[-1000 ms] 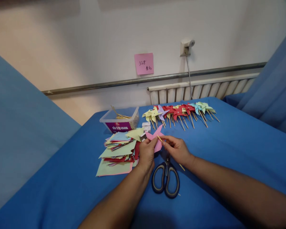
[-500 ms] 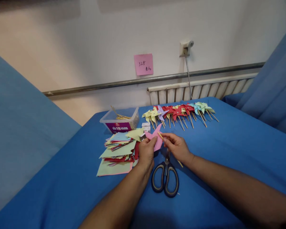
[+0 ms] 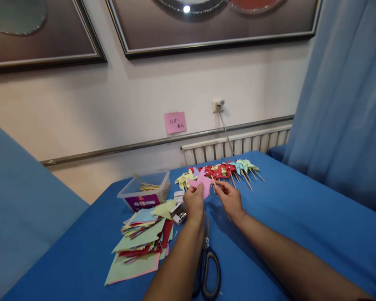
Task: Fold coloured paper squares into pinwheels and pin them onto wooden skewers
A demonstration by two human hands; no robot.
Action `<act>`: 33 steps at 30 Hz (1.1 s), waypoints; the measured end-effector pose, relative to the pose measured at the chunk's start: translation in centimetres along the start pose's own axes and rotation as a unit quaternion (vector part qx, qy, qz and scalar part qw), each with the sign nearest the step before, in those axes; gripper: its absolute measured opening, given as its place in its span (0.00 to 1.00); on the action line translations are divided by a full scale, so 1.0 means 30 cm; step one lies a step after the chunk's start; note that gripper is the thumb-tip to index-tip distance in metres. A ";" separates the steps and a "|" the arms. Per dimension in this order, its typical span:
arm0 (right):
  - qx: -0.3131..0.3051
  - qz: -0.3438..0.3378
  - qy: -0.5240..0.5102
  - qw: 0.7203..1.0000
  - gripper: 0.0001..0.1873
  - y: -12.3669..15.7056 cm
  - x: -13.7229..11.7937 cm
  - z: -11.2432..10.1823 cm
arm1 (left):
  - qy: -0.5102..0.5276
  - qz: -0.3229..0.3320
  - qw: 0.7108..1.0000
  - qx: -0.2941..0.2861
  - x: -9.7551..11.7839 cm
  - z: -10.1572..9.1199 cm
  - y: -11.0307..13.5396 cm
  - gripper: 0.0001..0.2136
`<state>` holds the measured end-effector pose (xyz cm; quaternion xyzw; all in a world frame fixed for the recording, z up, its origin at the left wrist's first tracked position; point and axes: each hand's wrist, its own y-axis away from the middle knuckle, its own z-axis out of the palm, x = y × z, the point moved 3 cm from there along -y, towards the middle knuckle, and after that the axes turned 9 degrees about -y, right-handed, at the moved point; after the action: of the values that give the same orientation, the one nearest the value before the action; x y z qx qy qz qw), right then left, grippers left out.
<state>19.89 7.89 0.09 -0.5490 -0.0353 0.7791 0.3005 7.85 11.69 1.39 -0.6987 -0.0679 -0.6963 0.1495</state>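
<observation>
My left hand [image 3: 194,201] pinches a pink paper pinwheel [image 3: 201,182] and holds it up over the blue table [image 3: 301,225]. My right hand [image 3: 229,198] is closed on a thin wooden stick [image 3: 213,183] set against the pinwheel's middle. Both hands are raised just in front of a row of finished pinwheels [image 3: 221,172] in yellow, red, purple and light blue. Black-handled scissors [image 3: 209,267] lie on the table under my left forearm.
A messy stack of coloured paper squares [image 3: 139,242] lies at the left. Behind it stands a clear plastic tub [image 3: 146,195] with sticks. A small stapler [image 3: 179,215] sits beside the stack. A pink note [image 3: 174,122], a radiator [image 3: 238,144] and a blue curtain [image 3: 347,104] are beyond.
The camera has tilted up, showing framed pictures on the wall. Both hands have moved away from me with the pink pinwheel and stick, toward the row of finished pinwheels.
</observation>
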 end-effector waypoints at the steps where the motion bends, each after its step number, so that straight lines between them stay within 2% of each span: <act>1: 0.011 -0.015 0.003 1.000 0.18 -0.010 -0.005 0.012 | -0.003 0.012 1.000 0.007 0.017 -0.005 -0.012 0.14; 5: 0.011 -0.034 0.020 0.999 0.18 0.005 0.016 0.118 | -0.094 0.124 0.986 0.054 0.102 -0.089 -0.049 0.14; 8: -0.011 -0.040 0.028 0.999 0.16 0.060 0.045 0.199 | -0.140 0.155 0.975 0.073 0.135 -0.159 -0.060 0.12; 10: -0.034 -0.053 0.039 0.997 0.16 0.093 0.054 0.222 | -0.161 0.159 0.971 0.078 0.134 -0.178 -0.059 0.11; 13: -0.054 -0.065 0.065 0.994 0.15 0.113 0.063 0.200 | -0.172 0.149 0.972 0.065 0.094 -0.160 -0.044 0.12; 17: -0.065 -0.035 0.089 0.993 0.18 0.094 0.100 0.131 | -0.194 0.111 0.974 0.026 -0.008 -0.122 -0.008 0.12; 21: -0.042 -0.013 0.116 0.992 0.18 0.082 0.143 0.103 | -0.199 0.078 0.976 0.039 -0.082 -0.162 0.004 0.12; 26: -0.085 -0.008 0.128 0.988 0.18 0.109 0.152 0.129 | -0.199 0.062 0.976 0.066 -0.099 -0.220 -0.021 0.14; 29: -0.110 0.007 0.118 0.987 0.19 0.122 0.149 0.137 | -0.193 0.064 0.977 0.062 -0.100 -0.206 -0.024 0.12; 33: -0.110 0.017 0.118 0.987 0.18 0.121 0.150 0.132 | -0.187 0.068 0.979 0.049 -0.105 -0.173 -0.014 0.11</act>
<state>13.88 8.30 -3.49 -0.6670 -0.0760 0.7054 0.2276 2.72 10.87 -1.75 -0.8116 -0.0809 -0.5369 0.2156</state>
